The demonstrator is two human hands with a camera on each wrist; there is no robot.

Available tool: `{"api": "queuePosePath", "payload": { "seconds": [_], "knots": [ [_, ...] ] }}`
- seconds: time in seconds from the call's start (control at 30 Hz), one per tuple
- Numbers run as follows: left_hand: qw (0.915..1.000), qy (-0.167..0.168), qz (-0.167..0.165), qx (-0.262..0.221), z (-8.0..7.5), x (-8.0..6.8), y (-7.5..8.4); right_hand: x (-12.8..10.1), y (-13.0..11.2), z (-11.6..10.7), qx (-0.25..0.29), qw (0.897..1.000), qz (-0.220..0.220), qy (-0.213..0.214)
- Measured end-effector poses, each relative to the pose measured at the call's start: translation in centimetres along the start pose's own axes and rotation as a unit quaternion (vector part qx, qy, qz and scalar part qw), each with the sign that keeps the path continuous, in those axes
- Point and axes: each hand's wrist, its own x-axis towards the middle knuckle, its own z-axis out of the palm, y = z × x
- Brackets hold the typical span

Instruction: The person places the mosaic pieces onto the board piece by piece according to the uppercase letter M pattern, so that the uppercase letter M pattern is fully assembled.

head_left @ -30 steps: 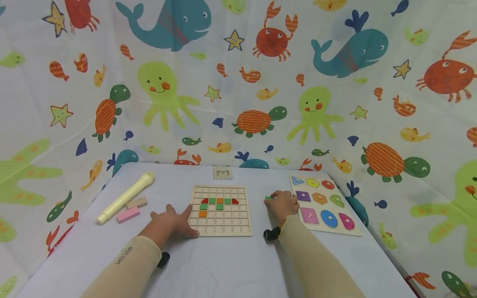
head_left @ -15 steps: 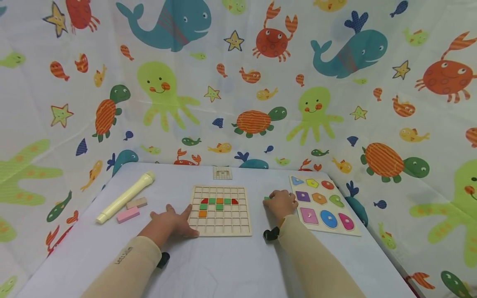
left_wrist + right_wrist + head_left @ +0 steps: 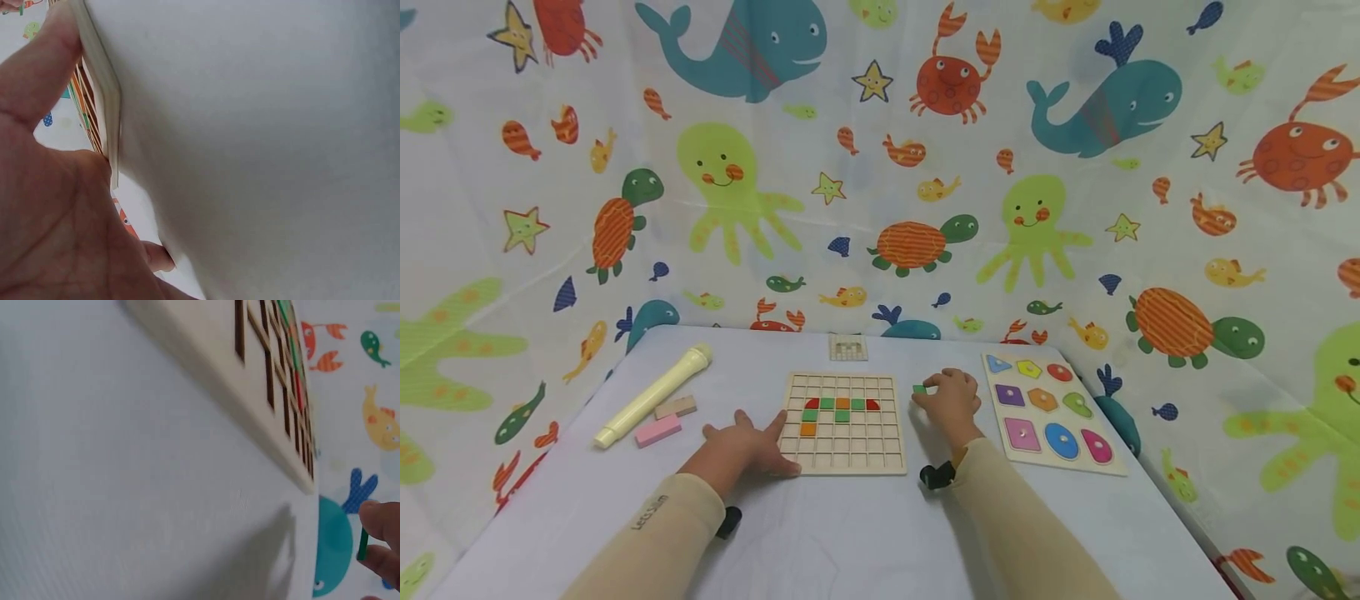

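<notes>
My right hand pinches a small green square tile between thumb and fingertip, just right of the grid board. In the right wrist view, the thin edge of the green tile shows between the digits. A wooden grid board lies mid-table, holding several green, orange and red pieces; the two red ones have a rounded corner. My left hand rests with spread fingers at the board's left side, thumb on its lower left corner. In the left wrist view, the thumb and palm touch the edge of the board.
A shape puzzle board with several coloured knobbed pieces lies at the right. At the back stands a small pattern card. Left of my left hand are a cream microphone-shaped stick, a pink block and a tan block.
My right hand has moved left and slightly away from me with the green tile, leaving the shape puzzle's side and coming nearer the grid board. The left hand has stayed put.
</notes>
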Motion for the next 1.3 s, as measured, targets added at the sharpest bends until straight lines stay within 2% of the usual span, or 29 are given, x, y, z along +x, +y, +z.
{"api": "queuePosePath", "payload": {
  "seconds": [0.3, 0.43, 0.77, 1.07, 1.3],
  "knots": [
    [1.0, -0.003, 0.001, -0.006, -0.1, -0.2, 0.1, -2.5, -1.8, 1.3, 0.013, 1.0, -0.007, 0.012],
    [1.0, -0.001, 0.001, -0.006, 0.0, -0.2, 0.1, -3.4, -2.3, 1.9, 0.012, 0.999, -0.028, 0.014],
    [1.0, 0.001, 0.004, -0.003, 0.1, -0.1, 0.1, -4.3, -3.6, 2.4, -0.054, 0.997, -0.057, -0.021],
    [1.0, 0.0, -0.001, -0.007, -0.2, -0.8, 0.3, -4.7, -4.7, 2.9, -0.082, 0.994, -0.056, -0.053],
    [0.9999, 0.006, -0.005, -0.007, -0.2, -0.8, 0.3, -4.4, -5.1, 3.6, -0.115, 0.989, -0.059, -0.078]
  ]
}}
